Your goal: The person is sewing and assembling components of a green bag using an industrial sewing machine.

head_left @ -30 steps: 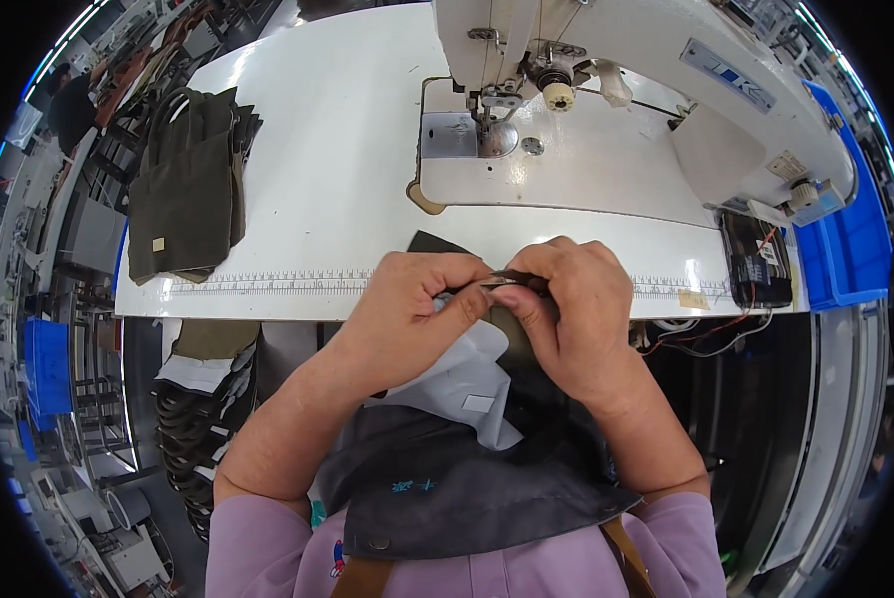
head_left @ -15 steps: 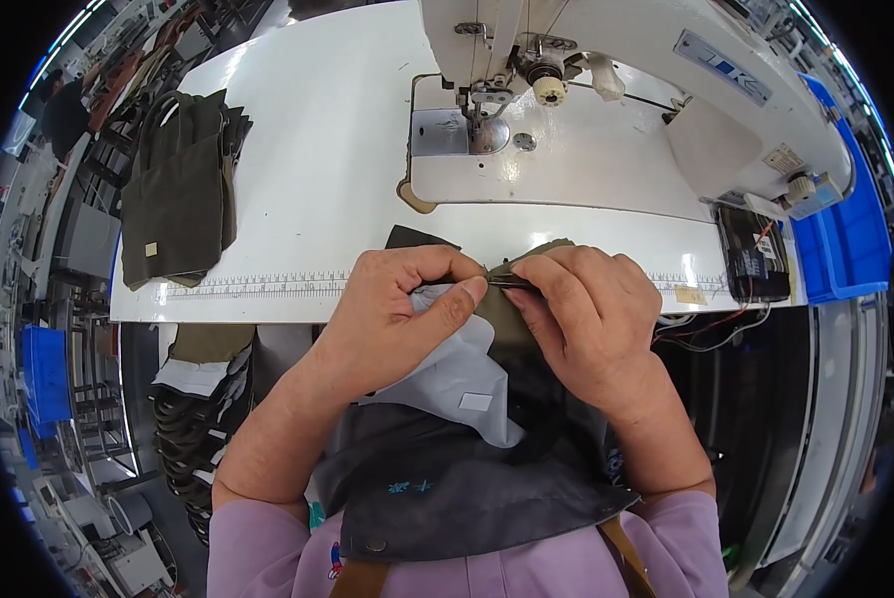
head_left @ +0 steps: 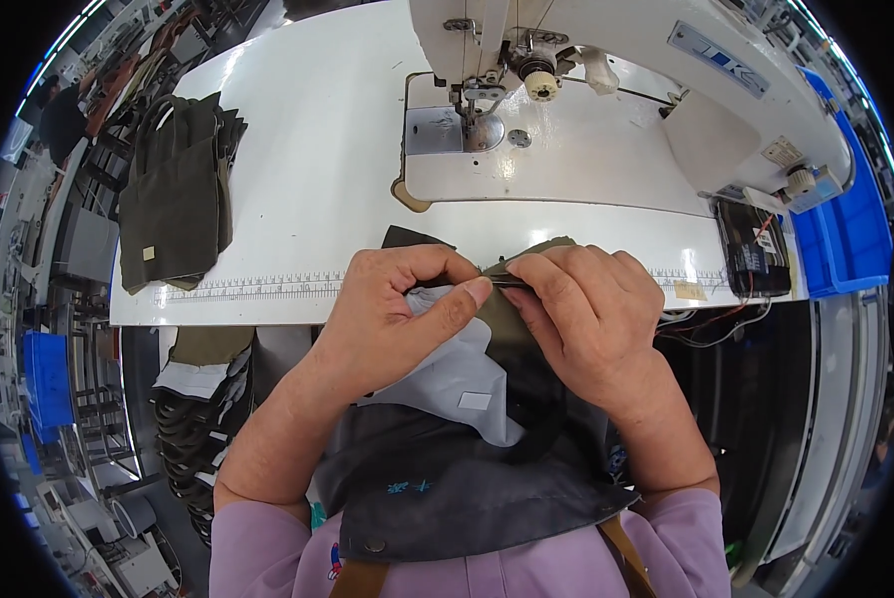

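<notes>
Gathered pale lining (head_left: pixel 457 384) in left hand (head_left: pixel 397 304), thumb to forefinger, over front edge of table (head_left: pixel 307 229), with olive cloth (head_left: pixel 507 324) alongside. Pinched a dark sliver (head_left: pixel 512 282) narrowly in right hand (head_left: pixel 594 309) — could not tell its kind. Judged best to set fingertips close, draw cloth level and taut — and catch no stray lining.

I list, head view: left hand (head_left: pixel 392 311) and right hand (head_left: pixel 598 311), pinching small dark piece (head_left: pixel 509 282); olive cloth (head_left: pixel 504 321); grey cloth (head_left: pixel 454 377); white sewing machine (head_left: pixel 731 125).

Bright glare on the white tabletop (head_left: pixel 307 149)
</notes>
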Available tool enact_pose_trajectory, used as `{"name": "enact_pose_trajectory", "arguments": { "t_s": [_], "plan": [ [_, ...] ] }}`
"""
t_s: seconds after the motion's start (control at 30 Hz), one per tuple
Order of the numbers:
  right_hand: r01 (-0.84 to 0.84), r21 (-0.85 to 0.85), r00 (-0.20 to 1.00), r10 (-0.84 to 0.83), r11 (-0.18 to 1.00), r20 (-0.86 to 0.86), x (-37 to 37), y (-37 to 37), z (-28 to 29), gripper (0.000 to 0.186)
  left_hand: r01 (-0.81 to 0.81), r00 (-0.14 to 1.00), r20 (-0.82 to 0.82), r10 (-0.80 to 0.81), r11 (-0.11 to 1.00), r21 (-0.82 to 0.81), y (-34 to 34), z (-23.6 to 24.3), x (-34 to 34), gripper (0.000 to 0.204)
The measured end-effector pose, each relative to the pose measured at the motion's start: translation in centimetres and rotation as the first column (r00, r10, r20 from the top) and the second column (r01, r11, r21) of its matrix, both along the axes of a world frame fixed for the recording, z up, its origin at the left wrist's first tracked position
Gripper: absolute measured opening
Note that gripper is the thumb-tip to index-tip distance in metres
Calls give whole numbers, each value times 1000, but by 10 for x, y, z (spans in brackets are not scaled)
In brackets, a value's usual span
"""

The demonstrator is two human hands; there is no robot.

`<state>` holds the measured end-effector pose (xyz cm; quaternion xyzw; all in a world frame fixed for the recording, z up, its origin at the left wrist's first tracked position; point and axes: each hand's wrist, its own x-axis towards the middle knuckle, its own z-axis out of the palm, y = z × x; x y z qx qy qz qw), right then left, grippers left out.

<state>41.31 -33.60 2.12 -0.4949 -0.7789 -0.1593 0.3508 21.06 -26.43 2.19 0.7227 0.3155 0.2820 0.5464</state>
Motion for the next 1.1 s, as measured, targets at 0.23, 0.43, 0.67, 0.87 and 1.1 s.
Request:
{"name": "enact_pose_trajectory", "arguments": {
  "t_s": [0.23, 0.43, 0.67, 0.87, 1.1],
  "plan": [
    [-10, -12, 1000, 10, 1000, -11, 0, 0, 0, 32, -23, 1000, -2, 23, 999, 38, -1, 1, 3, 15],
    [32, -10, 998, -31, 999, 49, 0, -1, -2, 26, -41, 998, -35, 46, 992, 119, -4, 2, 5, 15],
    [34, -26, 999, -33, 999, 25, 12, 0, -3, 28, 18, 1000, -14, -18, 999, 27, -8, 14, 4, 9],
    [0, -72, 985, -13, 997, -173, 19, -5, 8, 29, -51, 999, 17, 50, 994, 94, -6, -2, 5, 13],
    [-8, -210, 982, -32, 978, -184, -8, -18, -1, 33, -41, 999, 14, 41, 999, 3, -1, -2, 4, 15]
  ]
}}
